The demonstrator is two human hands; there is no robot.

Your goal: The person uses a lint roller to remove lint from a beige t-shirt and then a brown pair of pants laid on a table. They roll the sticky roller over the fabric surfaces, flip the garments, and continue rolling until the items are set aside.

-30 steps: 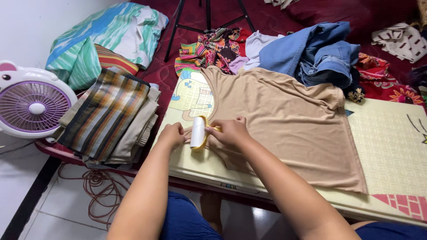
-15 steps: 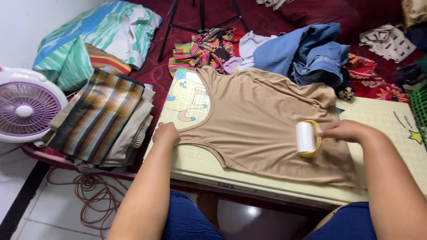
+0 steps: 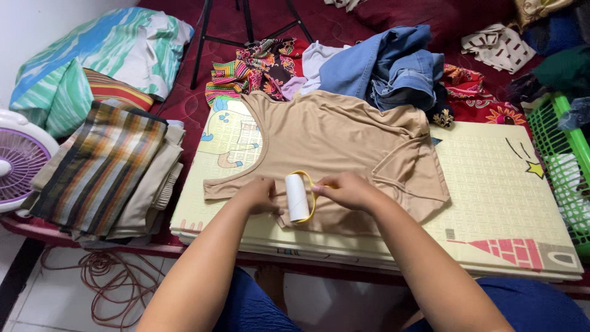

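I count two hands of mine, my left hand (image 3: 261, 195) and my right hand (image 3: 345, 190); one white lint roller with a yellow frame (image 3: 297, 197); one tan sleeveless top (image 3: 335, 144); one pale yellow patterned foam mat (image 3: 510, 203); one stack of folded striped and beige cloths (image 3: 107, 172); one white fan with a purple grille (image 3: 15, 163); one green plastic basket (image 3: 556, 154); one blue denim garment (image 3: 387, 64); one coil of brown cord (image 3: 101, 273).
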